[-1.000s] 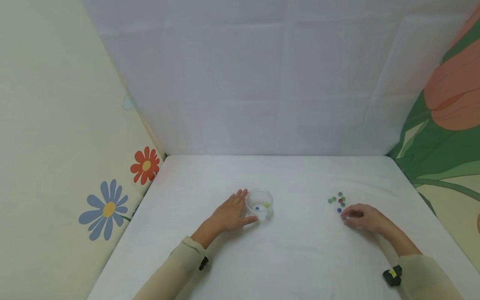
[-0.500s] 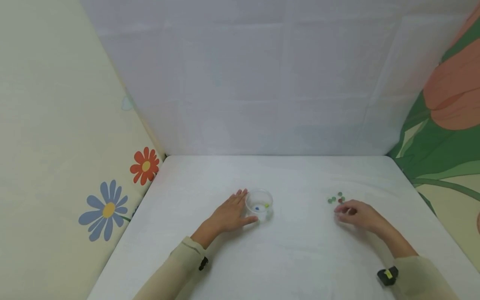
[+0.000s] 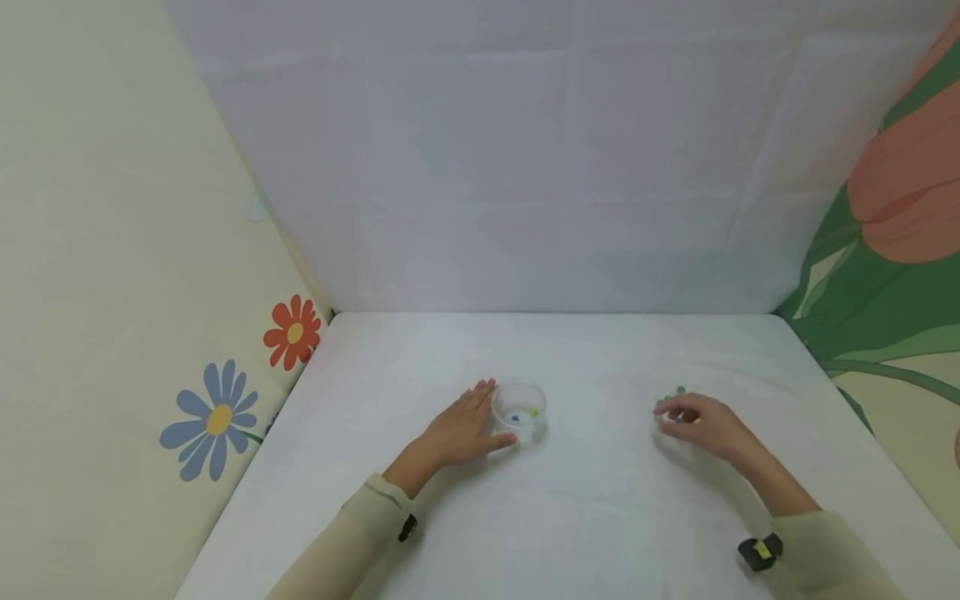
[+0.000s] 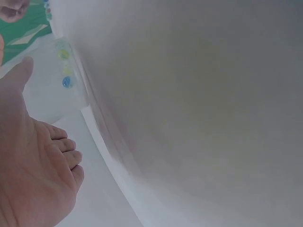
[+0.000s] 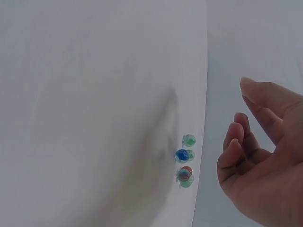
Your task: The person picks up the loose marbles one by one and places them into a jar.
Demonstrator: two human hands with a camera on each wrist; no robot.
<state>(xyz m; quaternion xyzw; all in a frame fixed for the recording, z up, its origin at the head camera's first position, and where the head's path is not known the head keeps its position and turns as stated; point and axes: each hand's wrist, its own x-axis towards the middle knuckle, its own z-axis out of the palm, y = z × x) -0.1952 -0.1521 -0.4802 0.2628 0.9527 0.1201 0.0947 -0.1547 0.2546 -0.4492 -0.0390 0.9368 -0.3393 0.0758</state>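
A clear round plastic container stands mid-table with blue and yellow-green marbles on its floor. Along its left side lies my left hand, fingers straight and thumb stretched in front of the wall; the left wrist view shows the blue marble through the plastic. My right hand, thumb and forefinger together, pinches a small glassy marble, hidden in the right wrist view. Behind that hand are loose marbles, partly covered; a blue marble, a red marble and green ones show from the right wrist.
White cloth covers the table, and a white sheet hangs behind its back edge. Flower-printed walls stand at both sides. Bare cloth lies between the container and the loose marbles.
My right hand has moved leftward and slightly away from me, bringing the pinched marble with it and covering more of the loose marbles. My left hand and the container have stayed put.
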